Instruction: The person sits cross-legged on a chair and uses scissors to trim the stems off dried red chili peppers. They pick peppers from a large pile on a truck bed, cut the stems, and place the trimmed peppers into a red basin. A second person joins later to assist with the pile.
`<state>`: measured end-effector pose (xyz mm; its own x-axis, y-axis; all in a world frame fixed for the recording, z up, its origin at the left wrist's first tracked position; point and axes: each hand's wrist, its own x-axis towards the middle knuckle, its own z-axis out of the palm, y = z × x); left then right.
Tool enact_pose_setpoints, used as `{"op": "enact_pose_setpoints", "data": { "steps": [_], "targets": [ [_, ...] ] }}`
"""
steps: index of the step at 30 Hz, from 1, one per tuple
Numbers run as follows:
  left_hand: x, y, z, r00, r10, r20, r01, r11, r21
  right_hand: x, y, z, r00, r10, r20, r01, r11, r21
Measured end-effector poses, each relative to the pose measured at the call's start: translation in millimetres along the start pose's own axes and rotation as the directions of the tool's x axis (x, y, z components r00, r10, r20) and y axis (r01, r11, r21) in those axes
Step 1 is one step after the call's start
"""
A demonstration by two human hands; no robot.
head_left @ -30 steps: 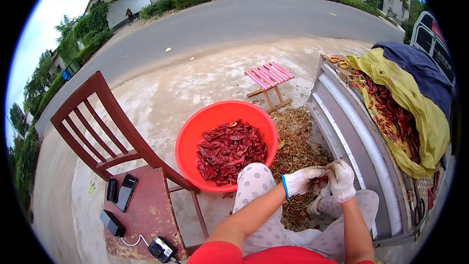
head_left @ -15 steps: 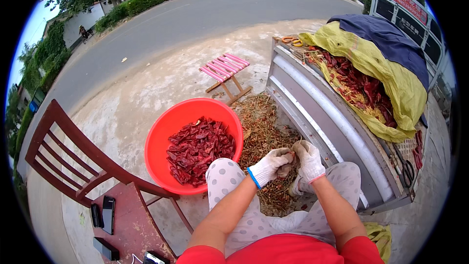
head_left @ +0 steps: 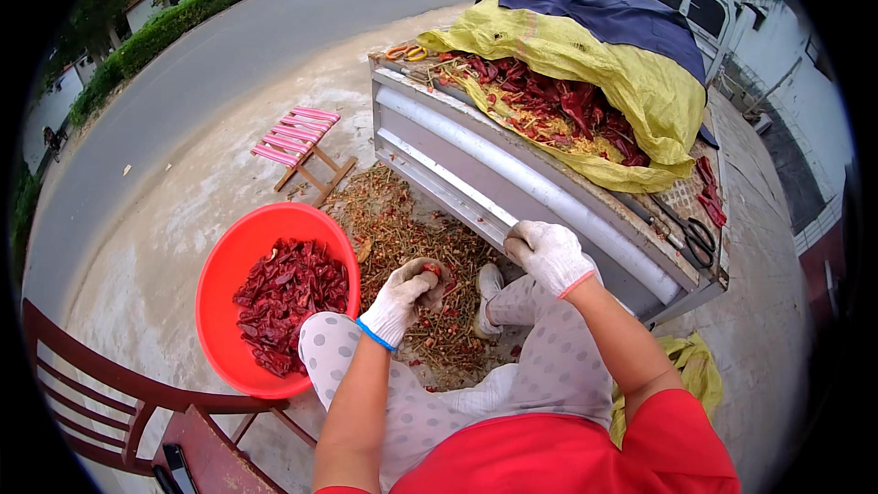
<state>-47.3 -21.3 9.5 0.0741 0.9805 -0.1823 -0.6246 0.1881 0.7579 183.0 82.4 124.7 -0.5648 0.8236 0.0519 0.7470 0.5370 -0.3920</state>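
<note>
Left hand (head_left: 402, 297) pinching red chili (head_left: 431, 269), fingers curling shut, hovering just right of red basin (head_left: 219, 302). Right hand (head_left: 547, 254) lying farther off, fingers folding closed, contents hidden.

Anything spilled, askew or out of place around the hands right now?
Yes. Stems and scraps litter the ground between the red basin and the truck bed. Loose chillies lie outside the yellow sack. The left hand grips a chilli; the right hand is closed too.
</note>
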Motion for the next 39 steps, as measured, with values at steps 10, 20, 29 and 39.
{"op": "enact_pose_setpoints", "data": {
  "steps": [10, 20, 29, 39],
  "targets": [
    [13.3, -2.1, -1.2, 0.999, -0.023, -0.024, 0.025, 0.996, 0.088, -86.1, 208.3, -150.7, 0.858, 0.356, -0.370, -0.511, 0.668, -0.541],
    [1.8, -2.2, 6.4, 0.998, -0.042, -0.050, 0.049, 0.986, 0.160, -109.4, 250.2, -167.1, 0.823, 0.541, -0.173, -0.522, 0.601, -0.605],
    [1.9, -5.9, 2.8, 1.000, 0.013, -0.002, -0.012, 0.974, 0.228, -103.2, 102.1, -86.5, 0.997, 0.052, -0.062, -0.068, 0.950, -0.303],
    [1.3, -7.5, -9.8, 0.998, -0.052, 0.032, 0.049, 0.994, 0.098, -36.8, -6.1, 21.6, 0.973, -0.112, 0.204, 0.178, 0.922, -0.343]
  ]
}}
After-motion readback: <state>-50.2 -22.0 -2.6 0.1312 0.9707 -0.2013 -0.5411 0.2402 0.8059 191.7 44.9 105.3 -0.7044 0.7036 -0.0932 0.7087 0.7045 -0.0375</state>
